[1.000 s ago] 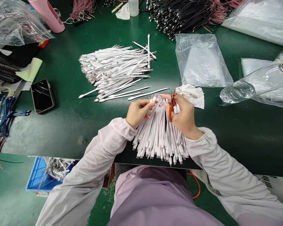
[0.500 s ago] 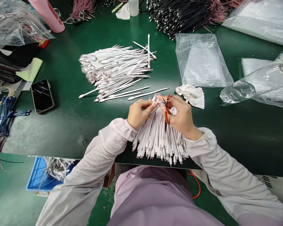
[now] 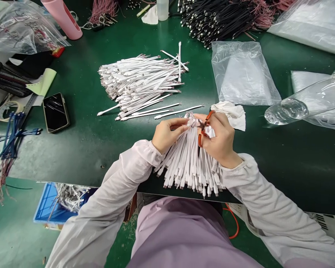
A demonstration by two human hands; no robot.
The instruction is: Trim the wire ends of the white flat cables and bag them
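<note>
Watching this bench for a minute: the person's left hand (image 3: 167, 133) has its fingertips and thumb pinched together around the top of a thick bunch of flat white cables (image 3: 190, 167), which fans down over the bench edge with its connector ends hanging toward the lap. The right hand (image 3: 219, 136) is curled shut around a small pair of orange-handled scissors (image 3: 203, 129), with the blades up among the fine wire ends at the top of the bunch. Can't tell from here if they're actually biting on a wire.

Progress-wise, a big loose heap of the same flat white cables (image 3: 136, 83) sits on the dark green bench top (image 3: 80, 149) and looks like a good-sized batch already handled, with a few strays (image 3: 167, 111) just below it. The bunch in hand looks like the part left to get through.

A crumpled white cloth (image 3: 231, 115) lies just past the right hand, beside a flat clear plastic bag (image 3: 245, 74). Farther back is a big pile of black cables (image 3: 217, 22).
</note>
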